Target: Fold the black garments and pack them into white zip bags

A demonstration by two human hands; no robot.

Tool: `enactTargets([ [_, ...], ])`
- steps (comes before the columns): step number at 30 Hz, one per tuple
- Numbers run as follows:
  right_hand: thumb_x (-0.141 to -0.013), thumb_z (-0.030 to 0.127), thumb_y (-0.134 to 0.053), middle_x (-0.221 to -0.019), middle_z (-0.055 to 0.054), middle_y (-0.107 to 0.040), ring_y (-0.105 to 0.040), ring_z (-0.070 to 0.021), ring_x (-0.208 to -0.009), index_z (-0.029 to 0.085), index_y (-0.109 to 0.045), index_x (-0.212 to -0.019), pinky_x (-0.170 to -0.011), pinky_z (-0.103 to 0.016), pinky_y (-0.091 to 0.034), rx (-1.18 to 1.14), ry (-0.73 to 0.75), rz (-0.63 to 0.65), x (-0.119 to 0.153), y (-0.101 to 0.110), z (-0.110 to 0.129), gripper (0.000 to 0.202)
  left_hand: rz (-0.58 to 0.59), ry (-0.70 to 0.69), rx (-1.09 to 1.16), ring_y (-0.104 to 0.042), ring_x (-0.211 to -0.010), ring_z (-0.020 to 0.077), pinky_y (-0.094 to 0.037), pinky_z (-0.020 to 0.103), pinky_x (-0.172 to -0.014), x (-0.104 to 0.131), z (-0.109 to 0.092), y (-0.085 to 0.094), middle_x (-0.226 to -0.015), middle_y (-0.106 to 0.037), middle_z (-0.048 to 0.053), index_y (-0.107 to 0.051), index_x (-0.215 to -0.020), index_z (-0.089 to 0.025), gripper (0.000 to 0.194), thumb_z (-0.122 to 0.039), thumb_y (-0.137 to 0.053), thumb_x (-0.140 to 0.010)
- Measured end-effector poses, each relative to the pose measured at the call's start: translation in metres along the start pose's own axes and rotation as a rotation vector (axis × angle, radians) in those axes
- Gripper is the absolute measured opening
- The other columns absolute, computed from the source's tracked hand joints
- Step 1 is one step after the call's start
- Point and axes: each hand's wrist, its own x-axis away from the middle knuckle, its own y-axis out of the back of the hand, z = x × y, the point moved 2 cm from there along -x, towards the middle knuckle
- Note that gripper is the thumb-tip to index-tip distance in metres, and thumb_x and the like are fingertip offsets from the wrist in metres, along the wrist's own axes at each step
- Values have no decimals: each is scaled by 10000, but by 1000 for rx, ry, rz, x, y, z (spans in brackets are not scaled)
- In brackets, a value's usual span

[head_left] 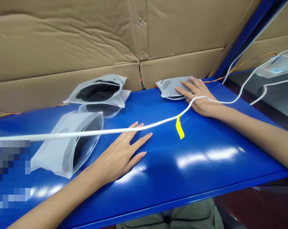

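My right hand (pixel 197 97) lies with fingers spread on a flat frosted plastic bag (pixel 169 86) at the back of the blue table. Flat on the bare tabletop rests my left hand (pixel 125 152), its fingers apart and nothing in them. Just left of it stands a frosted bag (pixel 60 156) with its mouth gaping and something dark inside. Farther back, another frosted bag (pixel 115 79) holding black, cloth-like contents leans on a similar bag (pixel 99 110). A white cable (pixel 158 123) with a yellow tag (pixel 180 128) passes in front of both hands.
Brown cardboard panels (pixel 63 38) line the back of the blue table (pixel 158 181). Red and yellow wires (pixel 214 80) run along the rear edge. At the far right sits a clear plastic container (pixel 281 65), beyond a blue post (pixel 246 35).
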Motion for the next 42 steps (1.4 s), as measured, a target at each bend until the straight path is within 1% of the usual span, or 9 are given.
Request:
enactTargets([
  [3,-1077,299,-510,-1702,-277,-372,-180,-506,-1638,145,-445,-1626,-1240,-797,-275,-28,14,-51,-3,6,13,574,2,4,-11,-361,-1610,414,-471,635,-1209,0,0,0,-1710,-404,212,-450,-1656,-256,546,-449,-373,-1151],
  [6,-1068,353,-573,-1693,-285,-391,-230,-479,-1634,121,-464,-1613,-1237,-765,-336,-83,125,-59,-2,12,43,602,1,-4,-23,-356,-1611,419,-456,647,-1216,0,0,-1,-1710,-399,225,-453,-1655,-250,546,-446,-375,-1151],
  [8,-1082,316,-553,-1638,-204,-520,-398,-377,-1590,172,-564,-1542,-1246,-639,-430,-172,310,-50,2,16,67,483,4,-4,-22,-355,-1612,416,-456,645,-1219,0,0,-1,-1713,-395,223,-451,-1656,-252,545,-442,-378,-1150],
  [10,-1103,250,-504,-1491,-60,-692,-641,-208,-1402,272,-675,-1426,-1176,-386,-547,-268,509,-9,7,18,88,367,5,-1,-11,-354,-1614,411,-457,638,-1222,1,0,-2,-1720,-390,211,-448,-1657,-258,544,-441,-389,-1148],
  [12,-1088,233,-528,-1413,-77,-742,-709,-207,-1308,222,-707,-1389,-1098,-346,-600,-320,544,19,9,19,99,350,4,6,10,-350,-1616,407,-451,632,-1230,1,1,-3,-1732,-380,187,-446,-1658,-270,545,-443,-414,-1142],
  [17,-1075,224,-539,-1393,-111,-748,-703,-244,-1323,179,-736,-1336,-1002,-356,-650,-355,486,51,7,22,100,330,4,24,33,-352,-1616,403,-446,624,-1238,0,1,-1,-1747,-366,155,-445,-1659,-298,538,-428,-441,-1136],
  [30,-1086,228,-526,-1414,-115,-735,-686,-259,-1347,185,-680,-1417,-1042,-395,-638,-376,454,104,7,21,99,367,33,-10,-26,-346,-1616,414,-469,643,-1209,-1,0,0,-1723,-382,213,-435,-1664,-274,545,-440,-389,-1148],
  [39,-1069,212,-553,-1427,-103,-729,-688,-259,-1344,192,-681,-1413,-1054,-399,-633,-384,452,107,8,20,98,367,-69,-13,-53,-463,-1553,404,-517,599,-1192,1,-1,3,-1704,-397,221,-502,-1611,-216,534,-447,-441,-1133],
  [42,-1079,217,-535,-1413,-113,-735,-693,-266,-1336,164,-692,-1391,-1033,-394,-645,-383,461,103,7,21,98,353,-157,35,-146,-449,-1562,412,-481,608,-1230,2,-3,9,-1679,-446,230,-538,-1574,-174,495,-361,-478,-1120],
])
